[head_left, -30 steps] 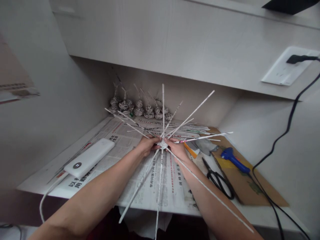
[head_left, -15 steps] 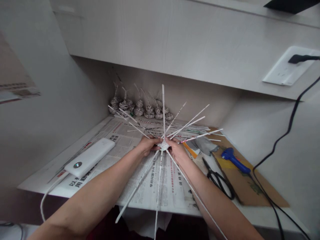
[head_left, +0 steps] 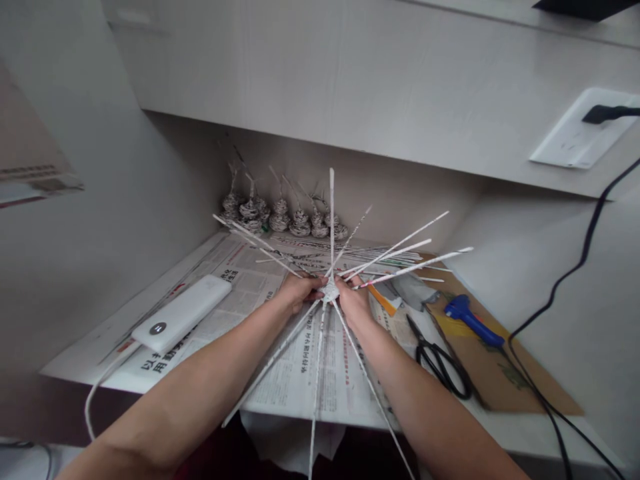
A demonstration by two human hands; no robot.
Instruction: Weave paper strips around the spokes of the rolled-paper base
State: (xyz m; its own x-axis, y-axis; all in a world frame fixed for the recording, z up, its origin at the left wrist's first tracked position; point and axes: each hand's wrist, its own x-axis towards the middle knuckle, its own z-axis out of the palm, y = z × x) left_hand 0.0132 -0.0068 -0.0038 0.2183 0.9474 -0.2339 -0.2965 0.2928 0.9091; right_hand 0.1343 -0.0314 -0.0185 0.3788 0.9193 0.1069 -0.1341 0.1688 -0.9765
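Note:
Between my hands is a small woven base of rolled paper strips (head_left: 329, 289), with several long thin paper rods spreading out from it in all directions. My left hand (head_left: 301, 291) pinches its left edge, thumb on top. From the other side my right hand (head_left: 351, 297) grips the right edge, also with the thumb above. Some rods point up and away toward the back wall; others run down past my forearms over the table edge. The fingers under the base are hidden.
Newspaper (head_left: 280, 373) covers the table. A white power bank (head_left: 187, 313) lies left. Black scissors (head_left: 440, 363), a blue glue gun (head_left: 473, 320) and cardboard (head_left: 505, 380) are at right. Several gourd-shaped woven pieces (head_left: 300, 223) stand behind. A low cabinet panel (head_left: 320, 80) overhangs the back.
The rods on the right have swung further outward and the lower right rod has shifted left. Both hands keep their hold on the woven base, almost in the same place.

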